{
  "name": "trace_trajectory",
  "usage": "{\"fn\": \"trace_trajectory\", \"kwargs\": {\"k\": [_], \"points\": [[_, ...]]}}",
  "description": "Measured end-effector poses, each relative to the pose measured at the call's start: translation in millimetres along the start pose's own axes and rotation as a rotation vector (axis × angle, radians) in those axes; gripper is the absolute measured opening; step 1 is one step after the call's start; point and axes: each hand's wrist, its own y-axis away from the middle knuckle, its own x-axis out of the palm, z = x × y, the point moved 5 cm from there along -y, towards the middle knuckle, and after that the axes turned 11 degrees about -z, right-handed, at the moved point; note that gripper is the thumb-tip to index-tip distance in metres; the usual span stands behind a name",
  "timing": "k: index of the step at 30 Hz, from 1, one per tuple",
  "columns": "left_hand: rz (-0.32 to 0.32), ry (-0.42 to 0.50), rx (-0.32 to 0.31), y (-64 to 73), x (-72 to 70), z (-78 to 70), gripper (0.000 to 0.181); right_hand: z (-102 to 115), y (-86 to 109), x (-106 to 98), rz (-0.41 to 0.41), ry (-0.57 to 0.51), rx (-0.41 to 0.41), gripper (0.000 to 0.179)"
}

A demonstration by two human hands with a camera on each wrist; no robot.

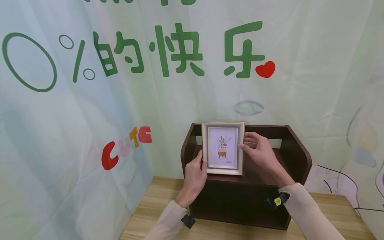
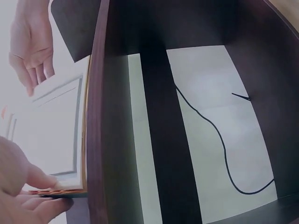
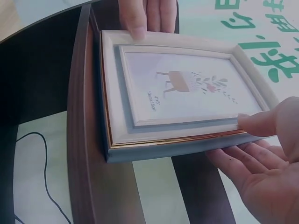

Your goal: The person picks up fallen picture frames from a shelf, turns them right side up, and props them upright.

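Observation:
A picture frame with a pale, gold-edged border stands upright, facing me, at the upper level of a dark brown desktop shelf. Its print shows a potted plant. My left hand grips the frame's left edge, thumb in front and fingers behind. On the opposite edge my right hand pinches it, the thumb on the front border and the fingers at the back. The frame's lower edge is by the front of the upper board; whether it touches the board I cannot tell.
The shelf stands on a wood-grain tabletop, against a pale green printed cloth with green lettering and a red heart. Raised side panels flank the upper board. Below it is an open compartment.

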Motion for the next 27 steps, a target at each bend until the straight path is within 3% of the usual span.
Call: {"fn": "trace_trajectory", "kwargs": {"k": [8, 15, 27], "points": [[-0.051, 0.036, 0.006, 2.9, 0.0, 4.2, 0.043, 1.3, 6.3, -1.5, -0.020, -0.033, -0.070, 0.049], [-0.072, 0.033, 0.021, 6.2, -0.8, 5.4, 0.042, 2.0, 11.4, -4.7, -0.021, 0.004, -0.086, 0.051], [-0.080, 0.058, -0.031, 10.2, -3.4, 5.9, 0.039, 10.4, 9.8, -11.5, -0.062, -0.049, -0.152, 0.051]]}}
